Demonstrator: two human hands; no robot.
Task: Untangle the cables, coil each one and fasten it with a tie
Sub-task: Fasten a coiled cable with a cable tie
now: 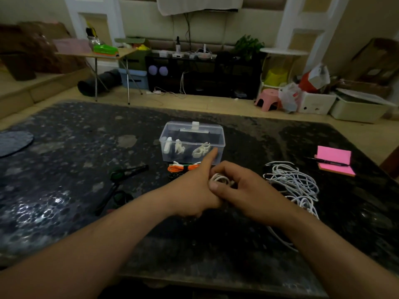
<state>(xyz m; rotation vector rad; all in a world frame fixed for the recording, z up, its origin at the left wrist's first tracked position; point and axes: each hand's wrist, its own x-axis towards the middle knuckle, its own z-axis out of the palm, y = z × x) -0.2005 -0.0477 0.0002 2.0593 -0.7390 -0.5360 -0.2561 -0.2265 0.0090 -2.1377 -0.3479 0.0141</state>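
Both my hands meet above the middle of the dark table (64, 169). Between them is a small white cable coil (220, 179). My left hand (194, 186) holds the coil from the left, its index finger stretched out toward the box. My right hand (241, 188) curls its fingers and thumb around the coil from the right. A loose tangle of white cables (295, 184) lies on the table to the right, one strand running under my right forearm. An orange cable (183, 168), coiled and bound with a dark tie, lies just beyond my left hand.
A clear plastic box (192, 143) with white cable bundles inside stands behind the orange cable. Dark scissors with green on the handle (121, 180) lie to the left. A pink notepad (334, 162) with a pen (328, 161) sits at the right edge.
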